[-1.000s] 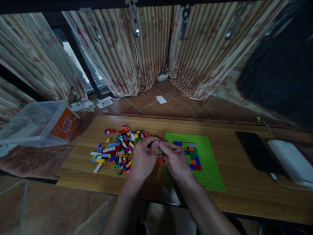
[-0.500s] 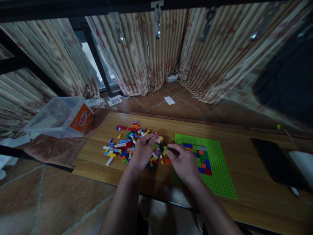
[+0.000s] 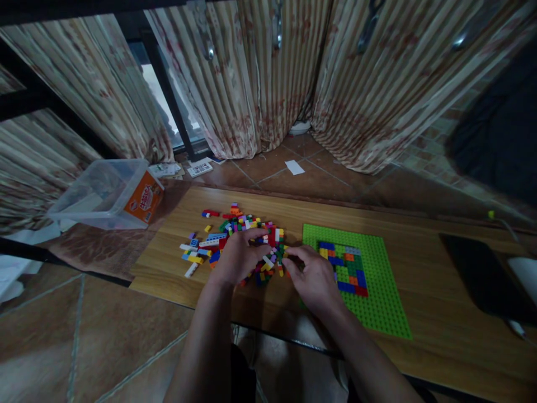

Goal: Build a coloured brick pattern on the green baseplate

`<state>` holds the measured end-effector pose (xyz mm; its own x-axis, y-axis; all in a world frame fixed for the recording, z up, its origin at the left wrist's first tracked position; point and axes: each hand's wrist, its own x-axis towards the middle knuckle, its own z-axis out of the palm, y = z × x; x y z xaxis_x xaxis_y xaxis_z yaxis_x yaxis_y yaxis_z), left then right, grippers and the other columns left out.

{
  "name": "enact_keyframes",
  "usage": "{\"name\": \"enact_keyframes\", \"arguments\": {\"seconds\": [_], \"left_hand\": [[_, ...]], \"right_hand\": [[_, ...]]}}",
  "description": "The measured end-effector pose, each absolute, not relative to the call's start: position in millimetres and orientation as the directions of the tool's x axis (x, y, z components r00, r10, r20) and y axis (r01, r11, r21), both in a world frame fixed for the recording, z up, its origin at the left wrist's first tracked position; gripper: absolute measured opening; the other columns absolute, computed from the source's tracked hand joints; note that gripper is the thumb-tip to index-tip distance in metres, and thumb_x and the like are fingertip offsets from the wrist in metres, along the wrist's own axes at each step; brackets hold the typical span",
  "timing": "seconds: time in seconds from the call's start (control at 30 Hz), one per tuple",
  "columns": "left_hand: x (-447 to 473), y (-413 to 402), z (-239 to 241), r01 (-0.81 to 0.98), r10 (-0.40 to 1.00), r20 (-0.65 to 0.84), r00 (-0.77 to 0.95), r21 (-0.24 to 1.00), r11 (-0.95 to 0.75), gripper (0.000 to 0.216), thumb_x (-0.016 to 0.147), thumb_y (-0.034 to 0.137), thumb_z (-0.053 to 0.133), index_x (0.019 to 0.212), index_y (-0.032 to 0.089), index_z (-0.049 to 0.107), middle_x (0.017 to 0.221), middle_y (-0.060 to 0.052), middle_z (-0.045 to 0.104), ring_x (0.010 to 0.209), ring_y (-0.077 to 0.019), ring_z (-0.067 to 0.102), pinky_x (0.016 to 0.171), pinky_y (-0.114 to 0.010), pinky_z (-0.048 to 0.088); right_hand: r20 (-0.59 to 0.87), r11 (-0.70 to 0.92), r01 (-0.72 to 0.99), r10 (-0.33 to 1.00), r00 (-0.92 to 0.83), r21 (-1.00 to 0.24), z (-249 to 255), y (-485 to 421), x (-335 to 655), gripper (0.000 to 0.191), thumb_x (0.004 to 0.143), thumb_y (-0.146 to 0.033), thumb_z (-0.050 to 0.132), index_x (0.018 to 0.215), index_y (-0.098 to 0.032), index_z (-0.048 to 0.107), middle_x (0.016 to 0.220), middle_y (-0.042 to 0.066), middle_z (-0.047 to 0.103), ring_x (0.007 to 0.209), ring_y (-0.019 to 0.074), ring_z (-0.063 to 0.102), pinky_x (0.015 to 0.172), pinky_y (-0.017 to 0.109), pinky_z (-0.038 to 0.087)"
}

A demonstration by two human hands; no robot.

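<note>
A heap of mixed toy building bricks (image 3: pixel 251 224) lies on the wooden table. Over its near side is my left hand (image 3: pixel 239 257), thumb and forefinger apart, with bricks showing between them. My right hand (image 3: pixel 312 277) is at the heap's right edge, thumb and forefinger curled close together; whatever is between the tips is too small to make out. Right of the heap, a green baseplate (image 3: pixel 388 302) bears a squarish patch of blue, red, orange, green and grey bricks (image 3: pixel 350 271). My right hand and wrist cover the baseplate's near left part.
A clear plastic box (image 3: pixel 96 210) with an orange label stands left of the table (image 3: pixel 168 274). A black flat object (image 3: pixel 482 280) lies at the right, near a white item (image 3: pixel 524 274). Striped curtains (image 3: pixel 251 101) hang behind; a paper (image 3: pixel 294 167) lies on the floor.
My left hand's thumb and forefinger have spread apart over the heap. My right hand stays beside the heap, fingertips slightly shifted. The whole view has moved a little.
</note>
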<state>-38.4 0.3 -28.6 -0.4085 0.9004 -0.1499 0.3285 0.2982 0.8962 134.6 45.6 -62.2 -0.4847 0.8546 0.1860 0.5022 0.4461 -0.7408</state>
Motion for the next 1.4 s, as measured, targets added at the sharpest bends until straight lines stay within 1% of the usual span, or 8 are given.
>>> {"name": "enact_keyframes", "arguments": {"seconds": [0.13,0.37,0.53,0.8,0.93,1.07,1.2,1.4], "left_hand": [[-42.8,-3.7,-28.7,0.366,0.940,-0.115,-0.321,0.900,0.235,0.048,0.070,0.018,0.073,0.117,0.015,0.071,0.095,-0.008,0.077,0.081,-0.0214,0.070,0.072,-0.029,0.055],[-51.4,-10.2,-25.9,0.447,0.971,-0.057,-0.232,0.880,0.158,0.052,0.071,0.009,0.064,0.122,0.017,0.068,0.108,-0.009,0.075,0.097,-0.0237,0.069,0.085,-0.033,0.055],[-53.9,-12.2,-22.8,0.442,0.978,-0.078,-0.192,0.883,0.158,0.047,0.073,0.014,0.066,0.120,0.016,0.068,0.106,-0.009,0.074,0.093,-0.0229,0.070,0.083,-0.033,0.055],[-52.5,-9.8,-21.6,0.311,0.968,-0.117,-0.223,0.932,0.185,0.025,0.082,0.034,0.066,0.098,0.015,0.073,0.080,-0.005,0.073,0.066,-0.0167,0.065,0.060,-0.025,0.051],[-41.0,-4.0,-19.9,0.081,0.945,-0.197,-0.259,0.971,0.225,0.025,0.084,0.038,0.064,0.087,0.014,0.070,0.071,-0.002,0.069,0.063,-0.0159,0.067,0.052,-0.022,0.049],[-28.0,0.6,-18.0,-0.097,0.937,-0.273,-0.219,0.961,0.258,0.022,0.086,0.030,0.062,0.098,0.013,0.069,0.081,-0.004,0.071,0.069,-0.0153,0.071,0.062,-0.024,0.055],[-20.2,0.5,-16.1,-0.142,0.952,-0.261,-0.160,0.960,0.240,0.021,0.086,0.023,0.061,0.103,0.014,0.068,0.092,-0.006,0.072,0.076,-0.0141,0.070,0.073,-0.027,0.058],[-15.7,0.6,-17.1,-0.203,0.965,-0.220,-0.146,0.961,0.188,0.027,0.079,0.024,0.069,0.104,0.015,0.063,0.089,-0.003,0.068,0.071,-0.0113,0.065,0.069,-0.025,0.056]], "right_hand": [[0.193,0.443,0.495,0.858,-0.476,-0.748,-64.0,45.8,134.7,0.021,0.088,-0.027,0.056,0.100,-0.021,0.071,0.098,0.008,0.073,0.089,0.0222,0.067,0.082,0.036,0.051],[0.183,0.429,0.489,0.862,-0.472,-0.759,-64.0,48.0,134.6,0.022,0.088,-0.029,0.054,0.099,-0.020,0.071,0.100,0.009,0.073,0.089,0.0223,0.067,0.080,0.036,0.052],[0.198,0.432,0.480,0.864,-0.463,-0.764,-64.0,48.6,135.5,0.021,0.088,-0.029,0.054,0.097,-0.020,0.071,0.097,0.008,0.073,0.087,0.0218,0.068,0.080,0.035,0.051],[0.247,0.411,0.436,0.889,-0.385,-0.801,-58.0,56.8,143.9,0.022,0.089,-0.033,0.055,0.093,-0.021,0.073,0.091,0.007,0.073,0.080,0.0207,0.068,0.074,0.034,0.051],[0.265,0.365,0.333,0.913,-0.310,-0.870,-56.4,59.4,147.4,0.020,0.089,-0.035,0.058,0.092,-0.022,0.074,0.092,0.006,0.074,0.085,0.0213,0.067,0.077,0.035,0.050],[0.214,0.278,0.151,0.915,-0.343,-0.949,-53.0,53.1,143.0,0.019,0.087,-0.035,0.063,0.097,-0.023,0.073,0.095,0.005,0.074,0.086,0.0192,0.067,0.077,0.033,0.051],[0.192,0.252,0.106,0.898,-0.396,-0.962,-49.5,46.8,137.1,0.018,0.084,-0.034,0.068,0.099,-0.024,0.072,0.094,0.003,0.072,0.082,0.0175,0.066,0.074,0.031,0.051],[0.229,0.277,0.062,0.884,-0.407,-0.959,-47.8,47.9,137.2,0.017,0.081,-0.031,0.071,0.097,-0.024,0.073,0.090,0.002,0.070,0.080,0.0171,0.063,0.073,0.031,0.052]]}}
